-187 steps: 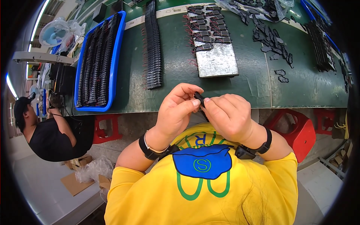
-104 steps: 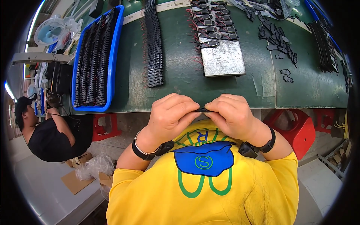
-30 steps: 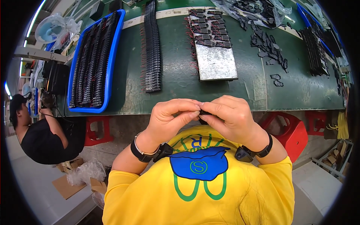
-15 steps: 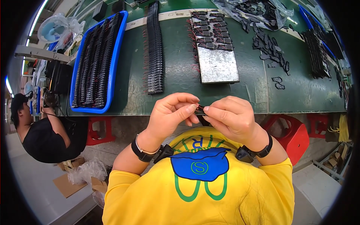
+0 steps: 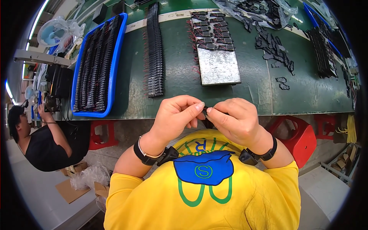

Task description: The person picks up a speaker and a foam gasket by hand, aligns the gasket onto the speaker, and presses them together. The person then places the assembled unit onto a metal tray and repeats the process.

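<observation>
A: Where is the small black part (image 5: pixel 206 110)?
B: At centre, pinched between left hand (image 5: pixel 177 117) and right hand (image 5: pixel 234 120), both grips closed on it, held near the chest at the desk (image 5: pixel 176 73) edge's six o'clock for close fingertip work.

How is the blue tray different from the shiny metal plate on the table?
The blue tray has raised blue walls; the metal plate is flat and silver-grey. The tray is longer and packed with rows of black parts, while the plate carries small black parts only at its far end, its near half bare. Both lie on the green table.
</observation>
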Available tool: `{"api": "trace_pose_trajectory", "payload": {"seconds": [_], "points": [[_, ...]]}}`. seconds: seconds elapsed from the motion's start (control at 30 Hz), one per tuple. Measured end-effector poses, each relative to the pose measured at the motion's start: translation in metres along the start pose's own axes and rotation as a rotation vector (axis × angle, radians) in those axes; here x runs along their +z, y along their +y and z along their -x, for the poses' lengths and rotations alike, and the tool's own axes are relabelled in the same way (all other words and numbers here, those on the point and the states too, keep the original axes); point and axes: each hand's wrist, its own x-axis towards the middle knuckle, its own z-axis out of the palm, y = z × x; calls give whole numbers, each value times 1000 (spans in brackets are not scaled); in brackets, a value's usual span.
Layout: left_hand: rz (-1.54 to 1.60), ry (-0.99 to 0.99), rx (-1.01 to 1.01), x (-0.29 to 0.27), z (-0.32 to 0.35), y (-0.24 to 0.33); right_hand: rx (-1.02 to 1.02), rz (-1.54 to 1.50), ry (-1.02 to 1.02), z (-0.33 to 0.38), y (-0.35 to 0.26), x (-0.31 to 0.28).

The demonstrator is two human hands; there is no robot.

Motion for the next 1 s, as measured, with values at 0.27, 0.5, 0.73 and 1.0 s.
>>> {"api": "trace_pose_trajectory", "payload": {"seconds": [0.27, 0.5, 0.73, 1.0], "points": [[183, -73, -44, -7, -2, -5, -13, 4, -9, 2, 2, -1], [277, -104, -80, -7, -4, -5, 53, -154, 85, 10, 8, 5], [272, -149, -112, -6, -8, -3, 90, -124, 58, 14, 9, 2], [115, -85, -81, -6, -4, -6, 195, -123, 4, 18, 13, -26]]}}
